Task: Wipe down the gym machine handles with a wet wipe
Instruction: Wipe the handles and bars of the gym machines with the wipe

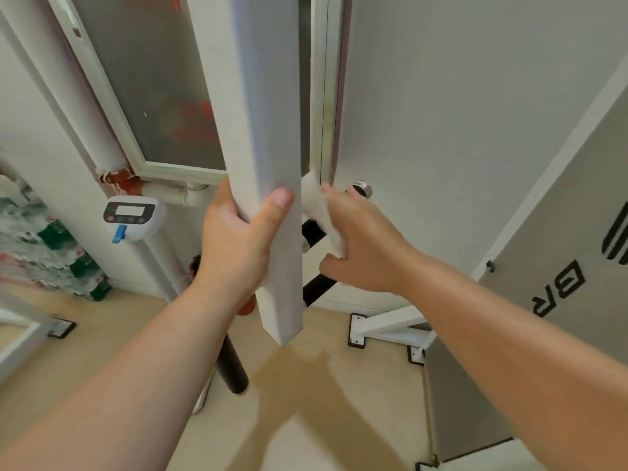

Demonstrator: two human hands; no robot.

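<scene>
A white square machine arm (268, 137) hangs down the middle of the head view. My left hand (238, 239) grips its lower part, thumb across the front face. Behind the arm runs a black padded handle (314, 285) slanting down to the left; another black handle end (234, 372) pokes out below my left forearm. My right hand (360, 243) presses a white wet wipe (317, 209) around the upper part of the slanting handle, fingers wrapped over it. A chrome end cap (363, 189) shows just above my right fingers.
A grey machine shroud (557, 300) with black lettering stands at the right, with white base feet (384, 329) bolted to the beige floor. At the left are white pipes, a small meter (134, 217) with a blue lever, a frosted window, and stacked bottle packs (51, 253).
</scene>
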